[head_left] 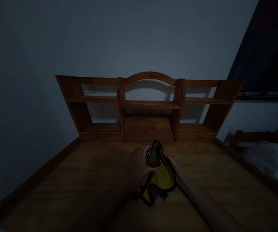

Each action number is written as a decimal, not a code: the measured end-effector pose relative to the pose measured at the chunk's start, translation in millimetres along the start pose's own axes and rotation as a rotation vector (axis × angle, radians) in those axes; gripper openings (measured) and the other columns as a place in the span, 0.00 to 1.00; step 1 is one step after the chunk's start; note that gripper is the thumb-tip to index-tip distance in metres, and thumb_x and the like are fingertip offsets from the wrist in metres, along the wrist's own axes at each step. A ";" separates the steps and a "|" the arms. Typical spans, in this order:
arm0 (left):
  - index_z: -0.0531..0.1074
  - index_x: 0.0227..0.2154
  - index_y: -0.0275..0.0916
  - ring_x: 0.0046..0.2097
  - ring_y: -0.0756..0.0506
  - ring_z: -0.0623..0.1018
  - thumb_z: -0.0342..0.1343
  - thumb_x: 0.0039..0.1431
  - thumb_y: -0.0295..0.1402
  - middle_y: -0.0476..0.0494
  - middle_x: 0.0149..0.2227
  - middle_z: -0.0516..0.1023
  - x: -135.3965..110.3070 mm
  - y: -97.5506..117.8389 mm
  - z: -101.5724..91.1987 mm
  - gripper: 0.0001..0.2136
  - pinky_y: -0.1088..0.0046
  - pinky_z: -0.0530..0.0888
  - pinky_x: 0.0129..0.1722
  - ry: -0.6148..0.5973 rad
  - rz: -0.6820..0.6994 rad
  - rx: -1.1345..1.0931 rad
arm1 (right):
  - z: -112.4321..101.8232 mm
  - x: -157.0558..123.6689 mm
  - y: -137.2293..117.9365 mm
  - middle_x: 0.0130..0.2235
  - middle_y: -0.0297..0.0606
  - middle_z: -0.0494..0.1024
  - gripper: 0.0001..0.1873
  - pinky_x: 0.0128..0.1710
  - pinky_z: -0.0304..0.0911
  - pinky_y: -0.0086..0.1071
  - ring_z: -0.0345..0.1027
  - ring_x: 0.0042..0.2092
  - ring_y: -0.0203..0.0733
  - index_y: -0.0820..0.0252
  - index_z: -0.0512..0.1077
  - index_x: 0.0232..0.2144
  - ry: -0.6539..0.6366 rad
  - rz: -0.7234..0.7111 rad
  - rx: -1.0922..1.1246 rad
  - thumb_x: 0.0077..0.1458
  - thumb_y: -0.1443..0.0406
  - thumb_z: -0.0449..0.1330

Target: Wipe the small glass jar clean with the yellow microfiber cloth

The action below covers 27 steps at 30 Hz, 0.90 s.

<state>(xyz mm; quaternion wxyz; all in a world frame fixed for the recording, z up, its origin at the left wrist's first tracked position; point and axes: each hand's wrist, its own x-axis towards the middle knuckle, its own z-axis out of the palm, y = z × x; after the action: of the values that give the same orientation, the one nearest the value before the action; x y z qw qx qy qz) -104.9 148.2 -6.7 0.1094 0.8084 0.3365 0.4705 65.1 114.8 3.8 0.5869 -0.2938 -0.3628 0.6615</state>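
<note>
A round, clear glass vessel [149, 160], perhaps a cup or jar, is tipped with its opening toward me. My left hand [142, 161] wraps round its left side, fingers closed. Just behind and to the right spreads an open fabric pouch [165, 178] with a yellow lining, black edging and short dark straps that hang near the desk. At the pouch's right edge is my right hand [170, 158], gripping it, though most of those fingers are hidden behind the fabric. The glass sits against the upper part of the yellow lining; dim light hides whether it is inside.
Below my hands lies a wooden desk top [81, 180] with raised side edges. A wooden shelf unit [151, 104] stands along its back against the wall. To the right are white bedding or plastic [271, 159], a wooden rail [257, 136] and a dark board [266, 54].
</note>
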 end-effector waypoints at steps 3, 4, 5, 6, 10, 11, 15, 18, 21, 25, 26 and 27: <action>0.58 0.55 0.42 0.54 0.39 0.68 0.69 0.39 0.48 0.39 0.52 0.68 -0.3 -1.6 1.5 0.41 0.59 0.67 0.54 -0.023 0.025 0.013 | -0.5 -1.3 -0.9 0.39 0.37 0.80 0.12 0.44 0.64 0.34 0.72 0.38 0.43 0.60 0.77 0.35 0.048 0.025 -0.030 0.50 0.59 0.66; 0.58 0.55 0.42 0.54 0.39 0.68 0.69 0.39 0.48 0.39 0.53 0.67 -0.4 -2.4 2.1 0.41 0.59 0.67 0.55 -0.029 0.032 0.014 | -0.6 -1.6 -1.1 0.39 0.38 0.80 0.12 0.45 0.64 0.35 0.72 0.38 0.43 0.60 0.77 0.36 0.050 0.031 -0.035 0.50 0.59 0.66; 0.58 0.56 0.42 0.54 0.39 0.68 0.68 0.39 0.49 0.39 0.53 0.67 -0.6 -3.3 2.7 0.41 0.59 0.67 0.55 -0.035 0.038 0.015 | -0.7 -1.7 -1.2 0.40 0.38 0.79 0.12 0.45 0.63 0.35 0.72 0.39 0.43 0.60 0.78 0.37 0.051 0.032 -0.041 0.51 0.59 0.66; 0.58 0.56 0.42 0.55 0.39 0.68 0.68 0.39 0.49 0.39 0.53 0.66 -0.6 -4.1 3.2 0.42 0.59 0.67 0.55 -0.046 0.042 0.016 | -0.8 -1.4 -1.3 0.40 0.38 0.80 0.12 0.46 0.63 0.35 0.72 0.39 0.43 0.60 0.78 0.37 0.053 0.029 -0.051 0.51 0.59 0.66; 0.57 0.59 0.42 0.56 0.38 0.66 0.67 0.39 0.51 0.37 0.56 0.62 -0.1 -6.6 3.5 0.44 0.59 0.67 0.55 -0.077 0.058 0.037 | -1.5 2.0 -0.2 0.39 0.37 0.80 0.13 0.46 0.64 0.36 0.72 0.40 0.43 0.59 0.79 0.35 0.082 -0.016 -0.080 0.47 0.59 0.68; 0.56 0.59 0.42 0.57 0.38 0.66 0.67 0.40 0.51 0.37 0.57 0.62 0.2 -6.8 3.1 0.44 0.58 0.67 0.55 -0.085 0.064 0.044 | -1.8 2.7 0.4 0.39 0.37 0.80 0.13 0.46 0.64 0.36 0.72 0.40 0.43 0.58 0.79 0.35 0.086 -0.017 -0.078 0.46 0.59 0.69; 0.56 0.60 0.44 0.57 0.37 0.67 0.66 0.43 0.51 0.38 0.57 0.65 1.6 -5.1 0.7 0.42 0.57 0.65 0.56 -0.131 0.075 0.058 | -2.2 2.5 1.9 0.41 0.36 0.80 0.14 0.46 0.64 0.34 0.72 0.41 0.43 0.58 0.77 0.38 0.093 -0.026 -0.077 0.49 0.60 0.67; 0.57 0.59 0.44 0.58 0.37 0.67 0.66 0.43 0.50 0.39 0.57 0.66 2.4 -2.9 -0.8 0.42 0.57 0.63 0.58 -0.150 0.057 0.051 | -1.6 1.5 1.3 0.43 0.37 0.79 0.16 0.46 0.65 0.35 0.73 0.42 0.44 0.58 0.76 0.42 0.093 -0.028 -0.071 0.50 0.59 0.67; 0.57 0.59 0.44 0.58 0.38 0.66 0.68 0.41 0.47 0.40 0.58 0.66 2.9 -2.3 -0.6 0.42 0.58 0.63 0.58 -0.139 0.042 0.041 | -1.8 2.2 0.5 0.42 0.38 0.80 0.17 0.46 0.65 0.35 0.74 0.41 0.44 0.59 0.76 0.42 0.099 -0.025 -0.060 0.49 0.60 0.68; 0.56 0.59 0.43 0.58 0.39 0.67 0.69 0.40 0.45 0.41 0.58 0.66 3.2 -3.4 0.8 0.43 0.59 0.63 0.57 -0.140 0.041 0.054 | -3.8 3.5 1.1 0.41 0.39 0.80 0.17 0.44 0.66 0.34 0.74 0.40 0.43 0.59 0.76 0.41 0.109 -0.022 -0.060 0.48 0.60 0.68; 0.56 0.59 0.43 0.57 0.38 0.67 0.69 0.40 0.45 0.41 0.58 0.66 3.3 -3.6 0.8 0.43 0.59 0.63 0.57 -0.136 0.042 0.061 | -4.2 3.6 1.4 0.42 0.39 0.80 0.18 0.45 0.66 0.34 0.74 0.40 0.43 0.59 0.76 0.42 0.107 -0.025 -0.060 0.49 0.60 0.68; 0.56 0.59 0.43 0.57 0.38 0.67 0.70 0.39 0.45 0.41 0.57 0.66 3.3 -3.6 0.6 0.43 0.59 0.63 0.57 -0.133 0.043 0.068 | -4.6 3.5 1.7 0.42 0.39 0.80 0.18 0.45 0.66 0.34 0.74 0.40 0.43 0.59 0.76 0.42 0.105 -0.031 -0.059 0.49 0.60 0.68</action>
<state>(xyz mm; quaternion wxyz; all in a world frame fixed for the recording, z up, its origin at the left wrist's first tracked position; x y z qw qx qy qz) -104.9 153.1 -6.6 0.0938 0.8482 0.3266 0.4064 67.5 118.8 0.0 0.6065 -0.3394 -0.3556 0.6249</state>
